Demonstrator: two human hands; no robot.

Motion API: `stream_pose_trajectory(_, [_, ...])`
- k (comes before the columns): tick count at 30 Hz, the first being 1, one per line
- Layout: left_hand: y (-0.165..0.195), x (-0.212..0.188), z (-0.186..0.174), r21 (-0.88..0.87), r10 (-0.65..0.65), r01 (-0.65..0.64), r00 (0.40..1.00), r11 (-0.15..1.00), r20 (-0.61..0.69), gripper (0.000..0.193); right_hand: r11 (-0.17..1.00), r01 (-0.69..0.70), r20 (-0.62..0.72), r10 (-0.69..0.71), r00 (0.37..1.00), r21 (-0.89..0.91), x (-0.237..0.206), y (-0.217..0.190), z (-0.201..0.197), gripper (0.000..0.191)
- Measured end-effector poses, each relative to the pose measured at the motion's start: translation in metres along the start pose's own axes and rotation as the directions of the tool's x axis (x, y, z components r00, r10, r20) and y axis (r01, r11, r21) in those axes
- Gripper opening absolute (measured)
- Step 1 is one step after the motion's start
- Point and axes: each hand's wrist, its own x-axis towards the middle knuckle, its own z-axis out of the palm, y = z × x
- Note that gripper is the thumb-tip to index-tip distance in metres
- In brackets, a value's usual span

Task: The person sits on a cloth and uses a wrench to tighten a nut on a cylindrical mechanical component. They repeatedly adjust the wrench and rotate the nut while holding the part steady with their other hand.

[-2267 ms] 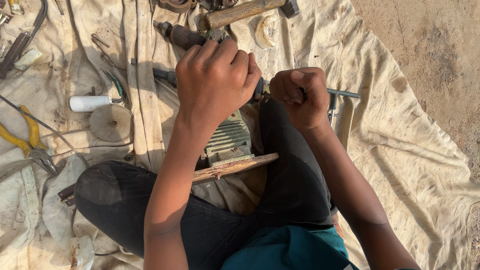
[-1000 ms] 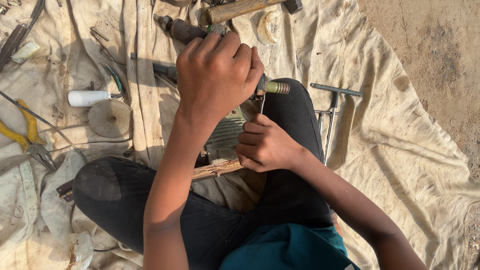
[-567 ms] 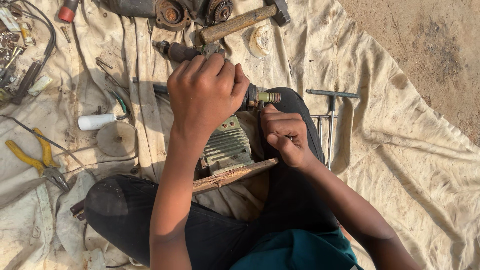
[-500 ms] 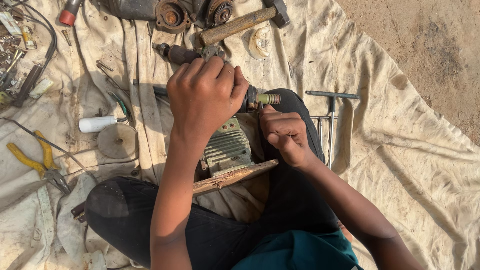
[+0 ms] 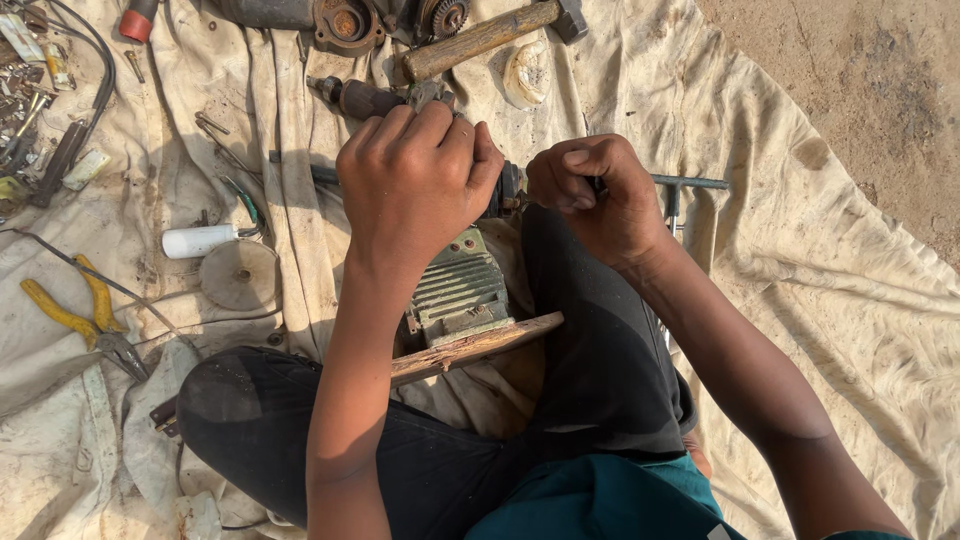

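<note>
Two hands of mine are closed over the same job, above my crossed legs. My left hand (image 5: 415,185) is fisted around the top of the green power-tool housing (image 5: 458,290), which rests between my knees on a strip of wood (image 5: 470,348); the fist hides what its fingers wrap. My right hand (image 5: 598,195) is curled shut just beside it, at the dark spindle end (image 5: 508,190) sticking out from under my left fist, though I cannot tell exactly what the fingers pinch. Just behind my right hand a metal T-handle wrench (image 5: 690,185) lies on the stained cloth (image 5: 800,230). Off to my left lie yellow-handled pliers (image 5: 75,310), a white tube (image 5: 198,241) and a round disc (image 5: 238,275); a wooden-handled hammer (image 5: 485,35) lies up ahead.
</note>
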Motion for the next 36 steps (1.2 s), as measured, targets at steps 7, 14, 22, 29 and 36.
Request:
stream_pose_trajectory(7, [0.001, 0.0, 0.0, -0.006, 0.002, -0.002, 1.0, 1.0, -0.012, 0.022, 0.992, -0.06, 0.016, 0.062, 0.998, -0.115, 0.01, -0.001, 0.005, 0.039])
stream_pose_trajectory(14, [0.002, 0.001, 0.003, 0.003, 0.005, -0.005, 1.0, 1.0, -0.018, 0.023, 0.762, 0.264, 0.302, -0.095, 0.949, -0.591, -0.017, 0.016, 0.018, 0.031])
stream_pose_trajectory(22, [0.002, 0.001, 0.001, -0.012, 0.005, -0.005, 1.0, 1.0, -0.03, 0.022, 0.039, 0.72, 0.714, -0.099, 0.693, -0.693, -0.038, 0.068, 0.027, 0.022])
stream_pose_trajectory(29, [0.001, -0.001, 0.001, 0.0, 0.008, -0.008, 1.0, 1.0, -0.007, 0.022, 0.796, 0.388, 0.196, -0.335, 0.922, -0.465, -0.056, 0.039, 0.011, 0.043])
stream_pose_trajectory(36, [0.001, 0.0, 0.002, -0.005, 0.019, -0.019, 0.999, 1.0, -0.026, 0.021, 0.977, 0.196, -0.098, -0.188, 0.977, 0.079, -0.026, 0.026, -0.002, 0.051])
